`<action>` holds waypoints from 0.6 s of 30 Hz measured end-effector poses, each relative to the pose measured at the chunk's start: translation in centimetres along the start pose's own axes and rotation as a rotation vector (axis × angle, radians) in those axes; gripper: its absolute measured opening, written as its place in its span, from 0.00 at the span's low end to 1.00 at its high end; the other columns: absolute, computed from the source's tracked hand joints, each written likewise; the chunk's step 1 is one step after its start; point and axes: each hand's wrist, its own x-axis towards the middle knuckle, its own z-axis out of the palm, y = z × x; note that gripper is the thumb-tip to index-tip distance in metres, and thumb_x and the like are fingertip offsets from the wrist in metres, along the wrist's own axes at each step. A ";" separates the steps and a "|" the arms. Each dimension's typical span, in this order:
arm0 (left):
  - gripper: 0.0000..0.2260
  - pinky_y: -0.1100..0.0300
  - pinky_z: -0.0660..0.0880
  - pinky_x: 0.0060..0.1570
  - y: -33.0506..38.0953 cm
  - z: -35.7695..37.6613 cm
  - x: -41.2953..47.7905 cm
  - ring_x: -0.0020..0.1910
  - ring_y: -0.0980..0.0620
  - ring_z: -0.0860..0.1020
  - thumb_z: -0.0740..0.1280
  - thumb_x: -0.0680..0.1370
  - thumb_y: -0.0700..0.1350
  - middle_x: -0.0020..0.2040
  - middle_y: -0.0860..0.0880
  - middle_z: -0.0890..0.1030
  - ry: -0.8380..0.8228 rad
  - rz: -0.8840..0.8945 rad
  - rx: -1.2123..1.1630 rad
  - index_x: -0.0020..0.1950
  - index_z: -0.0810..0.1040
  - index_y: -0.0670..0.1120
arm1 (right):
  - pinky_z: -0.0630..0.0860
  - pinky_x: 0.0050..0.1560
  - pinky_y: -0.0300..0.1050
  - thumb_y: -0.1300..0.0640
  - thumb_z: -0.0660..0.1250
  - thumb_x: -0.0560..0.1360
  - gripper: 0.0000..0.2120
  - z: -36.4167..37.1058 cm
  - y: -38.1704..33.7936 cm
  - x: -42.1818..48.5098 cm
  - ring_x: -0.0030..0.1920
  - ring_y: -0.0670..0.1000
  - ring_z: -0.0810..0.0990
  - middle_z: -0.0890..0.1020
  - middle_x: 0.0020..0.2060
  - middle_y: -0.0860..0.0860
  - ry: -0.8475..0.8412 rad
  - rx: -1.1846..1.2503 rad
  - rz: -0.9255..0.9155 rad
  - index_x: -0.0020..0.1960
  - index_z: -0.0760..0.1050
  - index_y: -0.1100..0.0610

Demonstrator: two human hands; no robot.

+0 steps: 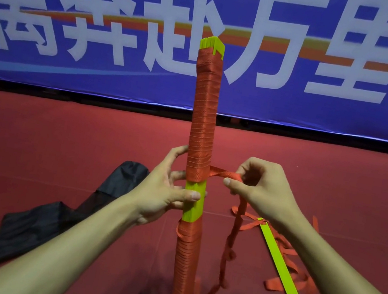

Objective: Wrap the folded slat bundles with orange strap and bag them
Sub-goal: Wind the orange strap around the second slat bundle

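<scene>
A tall bundle of yellow-green slats (193, 204) stands upright on the red floor in the middle. Orange strap (204, 113) is wound round most of it, above and below a bare yellow band. My left hand (168, 188) grips the bundle at that bare band, thumb across the front and fingers behind. My right hand (260, 185) pinches the free run of strap (224, 174) just right of the bundle, pulled taut from the lower edge of the upper winding. The rest of the strap hangs down from that hand to the floor.
A black bag (55, 216) lies crumpled on the floor at the left. At the right a loose yellow-green slat (282, 270) lies across a tangle of orange strap (288, 283). A blue banner (79, 27) with white characters stands behind.
</scene>
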 end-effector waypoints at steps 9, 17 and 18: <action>0.38 0.50 0.67 0.43 0.0 -0.3 0.0 0.50 0.38 0.84 0.75 0.64 0.33 0.50 0.42 0.83 0.014 -0.023 -0.019 0.65 0.69 0.64 | 0.70 0.31 0.47 0.56 0.79 0.66 0.20 0.0 0.9 -0.1 0.28 0.52 0.72 0.78 0.27 0.53 0.074 -0.117 -0.093 0.30 0.67 0.53; 0.38 0.50 0.66 0.43 0.0 -0.8 0.1 0.49 0.39 0.84 0.75 0.64 0.33 0.50 0.41 0.82 0.037 -0.040 -0.017 0.66 0.68 0.63 | 0.76 0.33 0.43 0.71 0.73 0.70 0.17 -0.2 0.8 -0.2 0.34 0.52 0.82 0.82 0.35 0.56 -0.052 0.242 0.010 0.33 0.66 0.60; 0.38 0.51 0.66 0.42 0.0 -0.9 0.1 0.49 0.39 0.84 0.75 0.64 0.33 0.50 0.41 0.82 0.040 -0.043 -0.018 0.66 0.68 0.62 | 0.76 0.34 0.41 0.73 0.72 0.69 0.17 -0.2 0.7 -0.3 0.33 0.52 0.82 0.82 0.35 0.55 -0.052 0.308 0.026 0.33 0.66 0.61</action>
